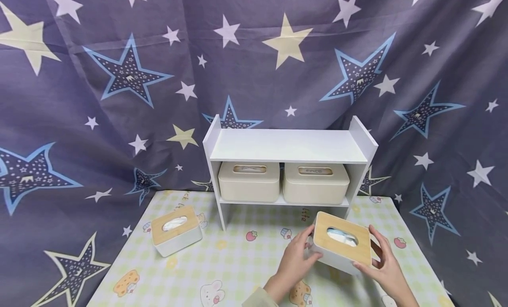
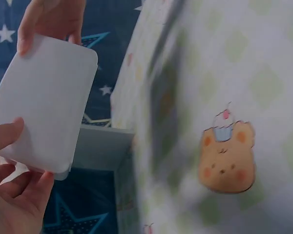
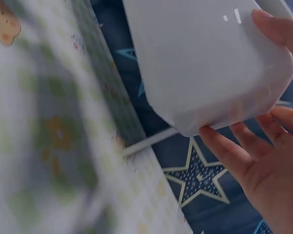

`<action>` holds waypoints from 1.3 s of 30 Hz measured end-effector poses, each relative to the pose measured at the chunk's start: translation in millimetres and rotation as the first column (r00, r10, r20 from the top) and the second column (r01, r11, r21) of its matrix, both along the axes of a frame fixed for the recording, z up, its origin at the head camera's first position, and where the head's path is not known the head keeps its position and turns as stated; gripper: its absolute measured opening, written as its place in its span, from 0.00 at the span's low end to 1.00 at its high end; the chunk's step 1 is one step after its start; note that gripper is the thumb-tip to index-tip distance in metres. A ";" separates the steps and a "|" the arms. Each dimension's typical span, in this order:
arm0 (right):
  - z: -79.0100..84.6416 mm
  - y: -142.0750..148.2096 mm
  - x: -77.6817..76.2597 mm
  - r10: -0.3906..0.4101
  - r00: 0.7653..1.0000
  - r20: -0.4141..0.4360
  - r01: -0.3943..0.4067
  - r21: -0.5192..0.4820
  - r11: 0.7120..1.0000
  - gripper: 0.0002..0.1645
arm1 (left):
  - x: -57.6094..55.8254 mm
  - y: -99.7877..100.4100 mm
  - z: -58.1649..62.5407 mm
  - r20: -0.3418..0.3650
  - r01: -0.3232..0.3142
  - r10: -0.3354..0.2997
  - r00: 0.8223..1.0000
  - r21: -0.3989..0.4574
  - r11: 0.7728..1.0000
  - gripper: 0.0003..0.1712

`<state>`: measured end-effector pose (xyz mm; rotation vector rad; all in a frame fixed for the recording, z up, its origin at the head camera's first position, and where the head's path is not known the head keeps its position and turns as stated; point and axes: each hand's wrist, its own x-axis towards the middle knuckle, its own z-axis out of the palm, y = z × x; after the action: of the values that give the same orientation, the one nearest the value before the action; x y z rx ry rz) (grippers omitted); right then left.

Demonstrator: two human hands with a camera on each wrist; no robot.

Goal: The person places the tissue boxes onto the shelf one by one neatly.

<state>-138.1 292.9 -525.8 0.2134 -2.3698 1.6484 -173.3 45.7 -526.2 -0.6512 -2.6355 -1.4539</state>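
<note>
Curtain (image 1: 254, 73) printed with stars hangs behind a surface (image 1: 234, 269) covered in pale green checks. White shelving (image 1: 287, 144) stands toward the surface's twelve o'clock edge, two cream bins (image 1: 249, 187) on its lower level. A tissue box (image 1: 346, 251) is held raised above the surface: white rounded body (image 1: 335, 260), light wood-toned lid (image 1: 364, 245), oval slot (image 1: 342, 237) with something pale and glossy inside. A matching box (image 1: 178, 243) rests at its nine o'clock. From the left hand (image 1: 296, 255), the raised box lies at about three o'clock; from the right hand (image 1: 385, 265), at about ten. Both hands are half-closed around its opposite ends, fingers parted, thumbs on the near side, gripping it together.
</note>
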 end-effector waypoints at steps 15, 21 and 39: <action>40.7 -31.1 -6.5 0.154 0.953 -0.261 -0.208 -0.192 0.959 0.58 | 4.9 -33.8 40.6 -0.115 -0.027 0.056 0.992 0.235 0.972 0.42; 64.8 -40.9 -11.4 0.236 0.902 -0.361 -0.316 -0.180 0.932 0.57 | 3.8 -49.5 63.6 -0.137 -0.027 0.071 0.988 0.301 0.953 0.43; 128.8 -95.3 -45.6 0.133 0.825 -0.549 -0.290 -0.210 0.934 0.30 | -4.6 -82.2 124.9 -0.250 -0.097 0.244 0.937 0.485 0.869 0.41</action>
<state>-183.7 197.5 -397.0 0.7943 -1.7230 1.7224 -177.9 -36.5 -401.3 -0.5172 -1.9492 -1.6855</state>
